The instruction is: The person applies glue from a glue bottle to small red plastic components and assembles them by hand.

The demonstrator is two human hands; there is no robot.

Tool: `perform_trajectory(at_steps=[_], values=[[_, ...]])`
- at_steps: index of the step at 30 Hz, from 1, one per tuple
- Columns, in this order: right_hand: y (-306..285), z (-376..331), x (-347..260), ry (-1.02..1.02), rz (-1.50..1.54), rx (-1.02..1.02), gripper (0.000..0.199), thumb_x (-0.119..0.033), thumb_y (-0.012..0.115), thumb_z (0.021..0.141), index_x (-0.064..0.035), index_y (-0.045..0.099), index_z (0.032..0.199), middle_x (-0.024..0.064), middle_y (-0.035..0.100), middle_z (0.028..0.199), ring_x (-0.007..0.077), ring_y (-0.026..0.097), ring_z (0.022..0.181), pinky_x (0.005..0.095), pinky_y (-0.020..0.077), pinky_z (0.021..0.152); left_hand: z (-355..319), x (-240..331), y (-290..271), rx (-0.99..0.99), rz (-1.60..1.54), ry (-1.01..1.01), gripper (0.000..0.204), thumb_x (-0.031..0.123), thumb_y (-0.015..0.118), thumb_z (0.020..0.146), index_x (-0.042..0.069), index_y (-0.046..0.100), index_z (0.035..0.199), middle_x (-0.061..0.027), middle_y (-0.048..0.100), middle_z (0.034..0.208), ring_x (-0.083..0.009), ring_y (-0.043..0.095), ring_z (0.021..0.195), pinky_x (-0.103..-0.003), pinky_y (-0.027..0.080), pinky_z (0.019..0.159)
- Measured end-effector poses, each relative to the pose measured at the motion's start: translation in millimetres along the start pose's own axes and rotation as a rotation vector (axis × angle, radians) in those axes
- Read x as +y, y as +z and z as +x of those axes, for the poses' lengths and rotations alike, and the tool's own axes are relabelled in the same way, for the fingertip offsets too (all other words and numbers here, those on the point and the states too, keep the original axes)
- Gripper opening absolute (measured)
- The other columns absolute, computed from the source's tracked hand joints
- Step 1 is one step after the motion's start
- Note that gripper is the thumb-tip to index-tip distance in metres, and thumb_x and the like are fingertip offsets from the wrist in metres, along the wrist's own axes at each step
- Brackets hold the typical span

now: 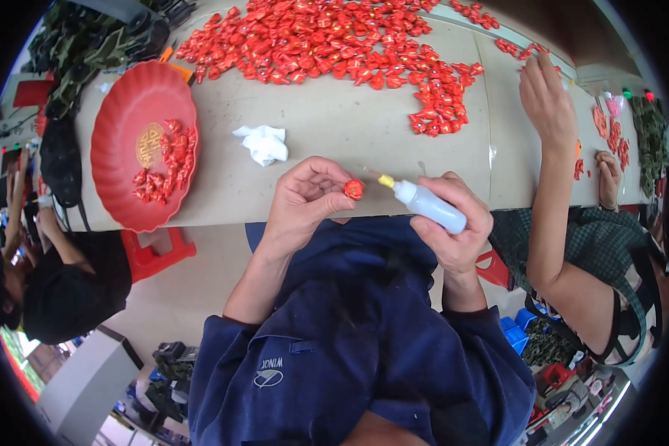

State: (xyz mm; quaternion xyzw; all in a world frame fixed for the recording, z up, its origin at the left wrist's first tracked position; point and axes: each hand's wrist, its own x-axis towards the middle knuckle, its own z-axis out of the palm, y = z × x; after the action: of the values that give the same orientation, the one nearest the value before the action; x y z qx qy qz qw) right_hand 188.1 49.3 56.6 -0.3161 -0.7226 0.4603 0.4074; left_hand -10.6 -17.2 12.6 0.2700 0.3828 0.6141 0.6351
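Near the table's front edge, my left hand (305,201) pinches a small red piece (354,189) between thumb and fingertips; it looks like a folded fabric or ribbon flower. My right hand (459,223) is wrapped round a translucent squeeze bottle (432,206) with a yellow collar and a thin nozzle, lying tilted in the grip. The nozzle tip points left toward the red piece and stays a little apart from it. Whether any liquid is coming out is too small to tell. A crumpled white tissue (264,144) lies on the table beyond my left hand.
A large pile of small red pieces (305,44) covers the far table (312,111). At the left a red scalloped tray (111,149) holds several more. A co-worker's arm (550,178) reaches across at the right; another person (74,275) sits at the left beside a red stool (156,253).
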Motion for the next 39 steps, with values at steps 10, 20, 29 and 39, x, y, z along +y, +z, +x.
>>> perform_trajectory(at_steps=[10,20,29,39], values=[[5,2,-8,-0.118,-0.077,0.012,0.036,-0.011,0.076,0.063,0.0045,0.064,0.093,0.0084,0.061,0.068,0.015,0.048,0.053,0.0251,0.0365,0.049,1,-4,2,-0.051,-0.044,0.068,0.017,-0.002,0.056,0.083,0.002,0.048,0.097,-0.0138,0.058,0.103,-0.0173,0.057,0.095,-0.029,0.046,0.084],[4,0,-8,-0.052,-0.112,0.021,0.033,-0.009,0.076,0.062,0.0037,0.064,0.09,0.0084,0.06,0.067,0.0145,0.048,0.052,0.0251,0.0364,0.047,3,-6,5,-0.046,0.004,0.082,0.016,-0.002,0.056,0.083,0.002,0.049,0.097,-0.0141,0.058,0.104,-0.0167,0.057,0.095,-0.029,0.046,0.084],[3,0,-11,-0.049,-0.138,-0.019,0.033,-0.014,0.072,0.066,0.0073,0.064,0.09,0.0092,0.059,0.067,0.0152,0.048,0.056,0.0246,0.0365,0.051,4,-5,6,-0.028,0.014,0.091,0.017,-0.001,0.057,0.083,0.002,0.049,0.098,-0.0139,0.057,0.104,-0.0159,0.056,0.095,-0.027,0.047,0.083],[2,2,-7,-0.119,-0.148,0.027,0.035,-0.007,0.076,0.06,0.0037,0.064,0.091,0.0085,0.061,0.066,0.0155,0.049,0.052,0.0255,0.0367,0.047,3,-4,6,0.0,0.045,0.092,0.021,-0.005,0.058,0.08,0.001,0.048,0.098,-0.0082,0.055,0.095,-0.0132,0.056,0.09,-0.025,0.047,0.08]])
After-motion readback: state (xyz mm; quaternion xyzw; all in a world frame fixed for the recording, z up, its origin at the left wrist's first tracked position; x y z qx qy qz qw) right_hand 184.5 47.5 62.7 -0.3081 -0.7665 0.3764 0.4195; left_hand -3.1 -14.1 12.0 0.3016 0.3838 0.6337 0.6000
